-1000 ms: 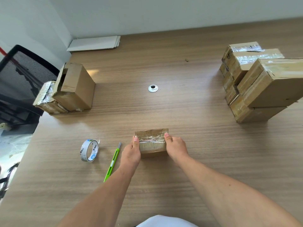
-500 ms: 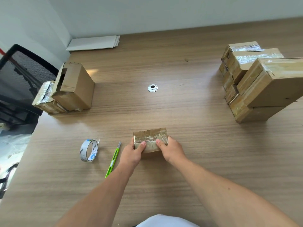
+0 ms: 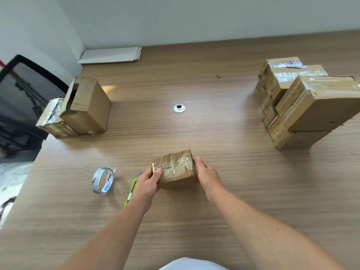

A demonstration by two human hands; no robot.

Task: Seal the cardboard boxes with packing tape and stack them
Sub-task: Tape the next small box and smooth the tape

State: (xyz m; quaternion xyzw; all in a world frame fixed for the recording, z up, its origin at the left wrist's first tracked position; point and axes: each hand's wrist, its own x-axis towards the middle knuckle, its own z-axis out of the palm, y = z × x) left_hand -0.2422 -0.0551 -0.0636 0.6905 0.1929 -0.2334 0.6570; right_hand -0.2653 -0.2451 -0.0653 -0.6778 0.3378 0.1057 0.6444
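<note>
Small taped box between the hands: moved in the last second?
Yes. The small taped box has turned and shifted left: its left end is now closer to the green knife, which stayed put.

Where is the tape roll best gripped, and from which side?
Probably at its top rim, from above: the tape roll stands on edge, its open core facing the green knife, so a thumb can enter the core while fingers pinch the outer band. The left hand is nearest but holds the small box.

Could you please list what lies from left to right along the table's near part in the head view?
Tape roll → green utility knife → left hand → taped box → right hand.
</note>
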